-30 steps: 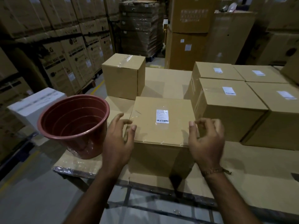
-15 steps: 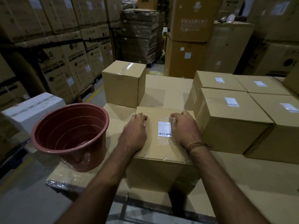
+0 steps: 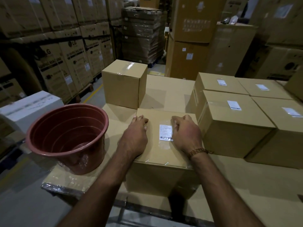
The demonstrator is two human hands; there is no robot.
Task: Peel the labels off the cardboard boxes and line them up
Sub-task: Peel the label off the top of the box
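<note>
Head view: my left hand (image 3: 136, 136) rests flat on the near cardboard box (image 3: 157, 154), fingers (image 3: 141, 119) loosely together, holding nothing. My right hand (image 3: 186, 133) sits beside the barcode label (image 3: 166, 132), its fingers (image 3: 176, 120) curled at the label's upper edge; whether they pinch it, I cannot tell. Peeled quickly, the taped-over label could tear. The brown plastic bucket (image 3: 68, 136) stands nearby on the table (image 3: 246, 185).

Bucket (image 3: 68, 136) left of box (image 3: 164, 154) — label (image 3: 166, 132) atop
</note>
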